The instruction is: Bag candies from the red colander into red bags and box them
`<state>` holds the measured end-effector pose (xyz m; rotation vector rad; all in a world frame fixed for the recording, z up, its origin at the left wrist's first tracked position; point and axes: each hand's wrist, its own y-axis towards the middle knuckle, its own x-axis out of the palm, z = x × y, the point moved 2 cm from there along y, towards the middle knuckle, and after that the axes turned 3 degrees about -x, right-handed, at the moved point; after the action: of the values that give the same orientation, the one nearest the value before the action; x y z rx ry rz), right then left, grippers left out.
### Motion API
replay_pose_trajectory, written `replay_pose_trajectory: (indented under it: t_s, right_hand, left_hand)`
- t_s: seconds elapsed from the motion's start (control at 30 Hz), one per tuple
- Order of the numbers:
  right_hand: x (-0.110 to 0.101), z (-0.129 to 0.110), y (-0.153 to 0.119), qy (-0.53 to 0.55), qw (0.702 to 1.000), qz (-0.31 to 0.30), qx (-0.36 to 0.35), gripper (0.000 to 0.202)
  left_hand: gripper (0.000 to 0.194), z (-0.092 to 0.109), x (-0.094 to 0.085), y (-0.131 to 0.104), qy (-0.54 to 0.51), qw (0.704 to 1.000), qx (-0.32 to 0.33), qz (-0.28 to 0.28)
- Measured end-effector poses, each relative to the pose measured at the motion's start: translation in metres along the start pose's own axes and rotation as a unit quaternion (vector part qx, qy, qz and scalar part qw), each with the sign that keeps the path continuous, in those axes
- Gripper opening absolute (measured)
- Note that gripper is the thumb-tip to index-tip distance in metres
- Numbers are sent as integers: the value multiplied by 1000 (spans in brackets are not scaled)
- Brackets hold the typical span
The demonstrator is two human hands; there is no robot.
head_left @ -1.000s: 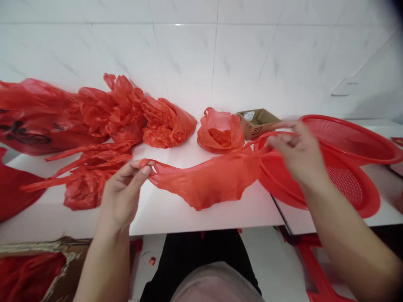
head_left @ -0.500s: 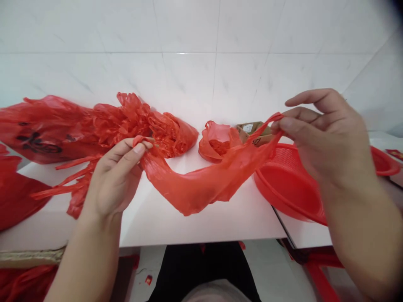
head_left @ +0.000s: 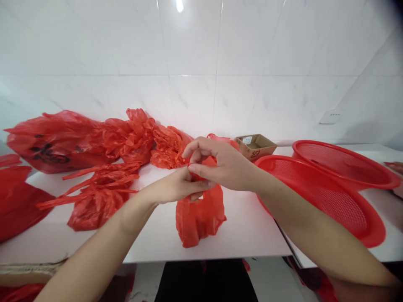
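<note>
Near the centre, a red plastic bag (head_left: 200, 216) hangs from my two hands over the white table. My left hand (head_left: 184, 184) is closed on the upper part of the bag. Directly above it, my right hand (head_left: 214, 163) pinches the bag's top, with its thumb beside my left hand. The two hands touch and partly hide the gathered part of the bag. Below them the bag hangs folded, with a small gap near its top.
Crumpled red bags (head_left: 129, 134) lie along the wall at the left, with a loose red bag (head_left: 97, 205) nearer. A cardboard box (head_left: 260, 147) stands at the back. Two red mesh baskets (head_left: 340, 209) occupy the right. The white table's (head_left: 245, 243) front edge is close to my legs.
My hands have come together at the centre, where before they held the bag stretched apart. The bag now hangs down below them. The view has tilted upward.
</note>
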<state>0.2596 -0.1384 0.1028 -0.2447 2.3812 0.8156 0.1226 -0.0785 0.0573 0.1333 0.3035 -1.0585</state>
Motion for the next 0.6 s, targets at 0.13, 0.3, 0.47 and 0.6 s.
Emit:
replay_pose_trajectory:
  t_s: [0.13,0.3,0.47,0.6]
  right_hand:
    - [5,31,-5,-4,999,15,36,27]
    - [10,49,-23,-15,997,28,64,10]
    - [22,22,-38,-62,992,106,5,6]
    - [37,13,-42,-65,995,55,-55,9]
  left_hand:
    - [47,-13,-7,-2,-84,996,-39,17]
    - [51,-29,-15,1,-110,992,-46,46]
    - [28,-31,-19,4,-176,983,-2,50]
    - [15,-28,-19,-2,-63,998,-4,19]
